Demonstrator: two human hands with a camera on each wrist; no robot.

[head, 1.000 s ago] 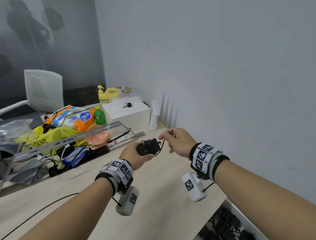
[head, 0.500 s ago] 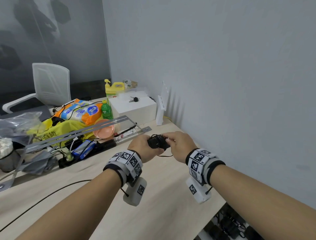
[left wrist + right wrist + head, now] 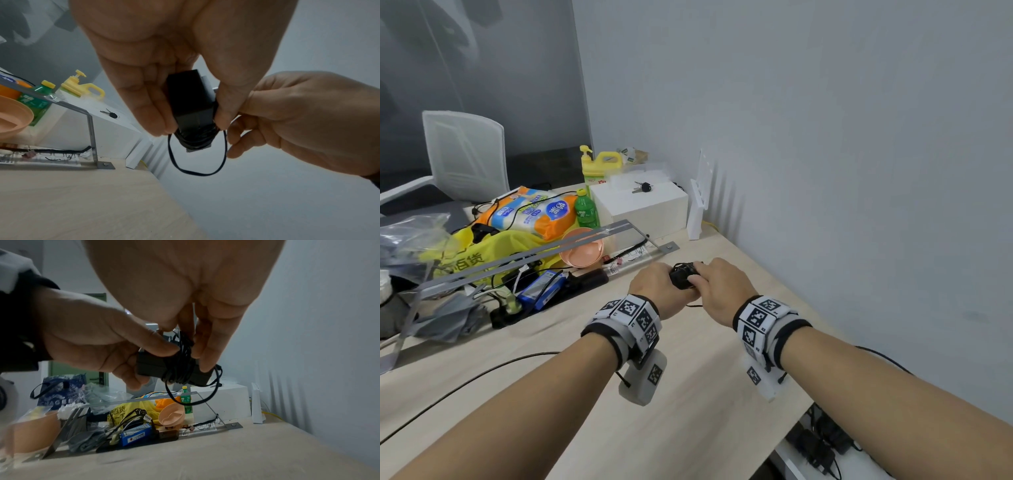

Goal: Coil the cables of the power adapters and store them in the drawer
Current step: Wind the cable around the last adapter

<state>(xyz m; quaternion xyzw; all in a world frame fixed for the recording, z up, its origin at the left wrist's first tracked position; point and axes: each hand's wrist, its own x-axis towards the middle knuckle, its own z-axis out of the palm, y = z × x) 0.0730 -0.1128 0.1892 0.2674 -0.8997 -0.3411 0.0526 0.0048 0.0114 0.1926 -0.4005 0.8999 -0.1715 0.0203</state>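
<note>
My left hand (image 3: 658, 289) grips a black power adapter (image 3: 683, 277) above the wooden desk (image 3: 688, 394), near the wall. In the left wrist view the adapter (image 3: 191, 104) sits between thumb and fingers, with its thin black cable (image 3: 195, 173) wound around the lower end and one loose loop hanging. My right hand (image 3: 714, 287) pinches the cable against the adapter's side. In the right wrist view the cable's turns (image 3: 179, 368) cross the adapter (image 3: 152, 366). An open drawer (image 3: 787, 462) at the bottom right holds several black adapters (image 3: 822, 442).
Left of my hands lies clutter: a metal bracket (image 3: 524, 257), a pink bowl (image 3: 582, 253), a black power strip (image 3: 544, 298), a yellow bag (image 3: 482, 253) and a green bottle (image 3: 586, 212). A white box (image 3: 643, 205) with keys stands behind. A black cord (image 3: 465, 380) crosses the desk's near side.
My right hand has come back from pulling the cable out to the right and now sits against the adapter. Both hands have moved close together.
</note>
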